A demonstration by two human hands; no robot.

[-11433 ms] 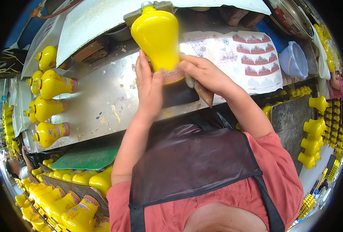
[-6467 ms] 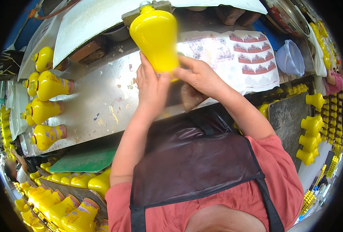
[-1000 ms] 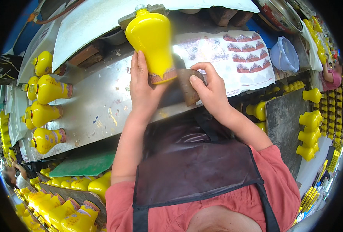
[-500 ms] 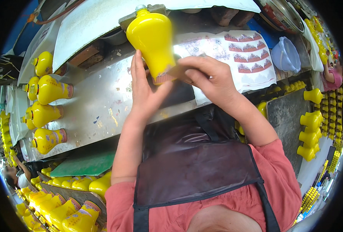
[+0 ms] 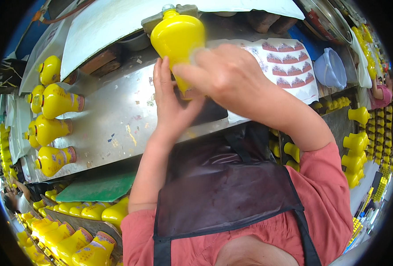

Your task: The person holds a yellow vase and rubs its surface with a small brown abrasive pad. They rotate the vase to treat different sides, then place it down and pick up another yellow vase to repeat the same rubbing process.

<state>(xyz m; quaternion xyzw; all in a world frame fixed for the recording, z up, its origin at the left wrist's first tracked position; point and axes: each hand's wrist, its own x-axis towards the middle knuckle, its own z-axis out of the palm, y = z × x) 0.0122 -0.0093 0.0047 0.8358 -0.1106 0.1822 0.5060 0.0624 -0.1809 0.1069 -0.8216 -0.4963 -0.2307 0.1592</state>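
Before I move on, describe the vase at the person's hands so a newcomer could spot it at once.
Find the metal table, then the grey block at the picture's top centre. The yellow vase has its neck there and its base toward the apron. Unlike the vases at the table's left end, it has the left hand along its side and the right hand over its lower part.

A metal bench (image 5: 110,106), flecked with scraps (image 5: 131,135), crosses the frame. Yellow bottles (image 5: 59,101) lie sideways at left, a dark pad (image 5: 212,113) at centre, a printed sheet (image 5: 299,91) upper right; top centre, a block (image 5: 188,9) props the held bottle (image 5: 177,37).
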